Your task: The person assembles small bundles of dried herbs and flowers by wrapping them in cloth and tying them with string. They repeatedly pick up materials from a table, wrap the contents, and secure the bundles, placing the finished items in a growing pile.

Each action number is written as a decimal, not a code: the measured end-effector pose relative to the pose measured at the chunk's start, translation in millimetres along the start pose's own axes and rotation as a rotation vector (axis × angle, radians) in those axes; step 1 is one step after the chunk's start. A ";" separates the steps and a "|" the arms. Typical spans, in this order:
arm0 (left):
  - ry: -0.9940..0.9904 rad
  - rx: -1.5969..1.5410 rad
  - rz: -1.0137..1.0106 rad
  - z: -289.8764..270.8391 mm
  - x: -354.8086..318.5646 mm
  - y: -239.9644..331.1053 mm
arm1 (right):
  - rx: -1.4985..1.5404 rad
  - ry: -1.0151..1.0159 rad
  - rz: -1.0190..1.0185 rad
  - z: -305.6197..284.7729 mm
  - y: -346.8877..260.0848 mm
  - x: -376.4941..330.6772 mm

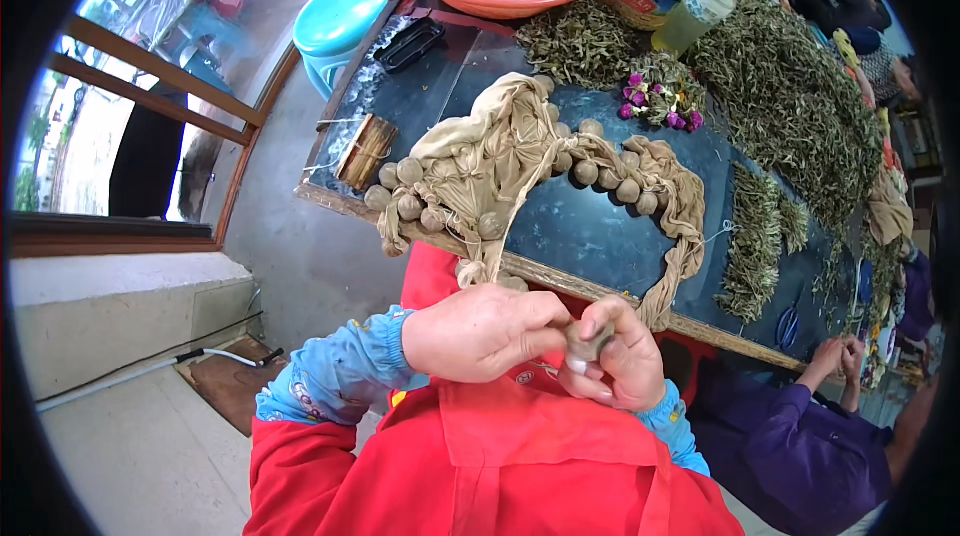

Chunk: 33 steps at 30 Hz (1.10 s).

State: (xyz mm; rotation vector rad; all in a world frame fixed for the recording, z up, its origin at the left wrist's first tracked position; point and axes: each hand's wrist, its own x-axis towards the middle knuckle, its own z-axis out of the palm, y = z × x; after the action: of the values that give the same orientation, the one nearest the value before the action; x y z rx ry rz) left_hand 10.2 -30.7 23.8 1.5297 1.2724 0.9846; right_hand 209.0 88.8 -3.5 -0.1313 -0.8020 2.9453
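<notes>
Hands — left hand (480,331) and right hand (625,361) — pinch one small ball (585,344) between fingertips, looks light, firm-ish, best held round its middle — cloth-wrapped balls (600,174) on desk (590,231) beyond.

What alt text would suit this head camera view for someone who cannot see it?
A person's left hand and right hand press a small tan ball together above a red apron. Beyond, a dark table holds beige cloth strips knotted around balls and dried green leaves.
</notes>
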 end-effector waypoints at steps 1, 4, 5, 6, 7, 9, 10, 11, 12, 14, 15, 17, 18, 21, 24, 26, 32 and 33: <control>-0.005 0.048 -0.004 0.7 -0.7 -1.7 | 0.086 0.019 0.049 1.5 -1.4 -2.2; 0.007 0.140 0.023 1.5 0.2 -8.0 | -0.130 0.027 0.038 2.7 -4.9 2.4; 0.034 0.130 0.054 1.4 0.5 -9.7 | -0.269 0.023 0.007 4.2 -4.5 4.0; 0.062 0.111 0.083 4.0 -0.4 -12.3 | -0.475 0.044 -0.108 7.9 -1.4 8.5; 0.084 0.092 0.099 6.9 -0.4 -15.0 | -0.487 0.039 -0.094 5.9 -1.8 7.9; 0.127 0.061 0.135 9.7 2.2 -18.1 | -0.514 0.027 -0.071 -1.5 -1.8 6.6; 0.084 0.089 0.101 7.6 2.6 -16.0 | -0.348 0.027 -0.030 -4.9 0.3 6.0; 0.041 0.118 0.066 3.9 2.6 -10.9 | -0.286 0.010 -0.014 -8.2 0.7 5.9; -0.001 0.149 0.024 1.4 1.3 -7.4 | -0.217 -0.010 0.004 -10.7 1.8 6.1; 0.022 0.041 0.042 4.2 1.9 -17.9 | -0.213 -0.023 0.028 -10.2 1.0 8.5; 0.035 -0.016 0.056 4.8 4.1 -20.4 | -0.282 -0.013 0.036 -7.4 -3.0 11.4; 0.002 -0.158 -0.014 -2.9 5.5 -19.0 | -0.251 0.025 0.030 -4.3 -1.4 13.4; -0.020 -0.229 -0.047 -7.8 7.2 -16.9 | -0.150 0.055 0.010 -0.8 3.0 14.9; 0.261 0.489 0.204 5.4 8.0 -17.1 | 0.173 0.030 0.070 -14.1 0.8 10.1; 0.238 0.401 0.219 6.3 9.2 -10.4 | -0.075 0.042 0.075 -10.5 -6.1 8.8; 0.221 0.291 0.207 10.6 8.5 -11.1 | -0.166 -0.021 -0.031 -11.7 -2.2 14.4; 0.187 0.061 0.133 16.0 11.6 -16.8 | -0.033 -0.047 -0.005 -21.0 -2.4 13.5; 0.178 0.005 0.111 14.7 12.5 -14.3 | -0.021 -0.031 0.003 -20.7 -3.7 14.8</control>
State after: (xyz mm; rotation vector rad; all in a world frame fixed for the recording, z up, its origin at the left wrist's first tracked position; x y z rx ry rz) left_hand 22.1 -19.2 6.3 1.5571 1.3245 1.2126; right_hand 196.7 103.9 -20.3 -0.0886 -0.8371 2.9500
